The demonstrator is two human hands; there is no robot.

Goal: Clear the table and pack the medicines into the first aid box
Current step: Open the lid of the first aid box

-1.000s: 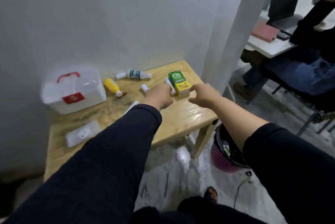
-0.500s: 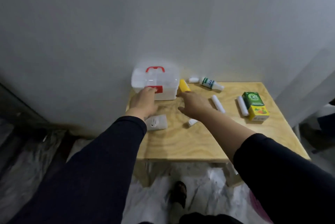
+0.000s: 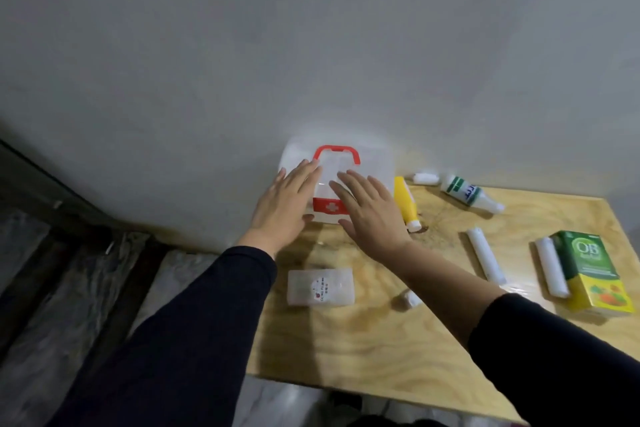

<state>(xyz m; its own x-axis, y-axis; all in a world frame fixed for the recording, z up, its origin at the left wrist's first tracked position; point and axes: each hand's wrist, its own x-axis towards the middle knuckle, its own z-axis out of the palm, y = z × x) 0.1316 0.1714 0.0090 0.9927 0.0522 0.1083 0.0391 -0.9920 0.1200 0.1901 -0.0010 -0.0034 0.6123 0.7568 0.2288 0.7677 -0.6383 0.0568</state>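
Plain room (bare wall (image 3: 242, 46), plywood table (image 3: 363, 340)).

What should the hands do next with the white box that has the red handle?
Probably undo the red latch and lift the lid. Both the left hand and right hand lie open on the first aid box, which looks shut, while the yellow bottle, the green box and the white tubes lie on the table.

Dim, grey indoor light. Bright blown-out patch on the first aid box (image 3: 372, 163) lid just beyond the fingertips, detail lost there. Soft arm shadows on the wooden table (image 3: 381, 350) below the wrists. Slight overall softness; wide-angle bending toward edges; dark, murky left side.
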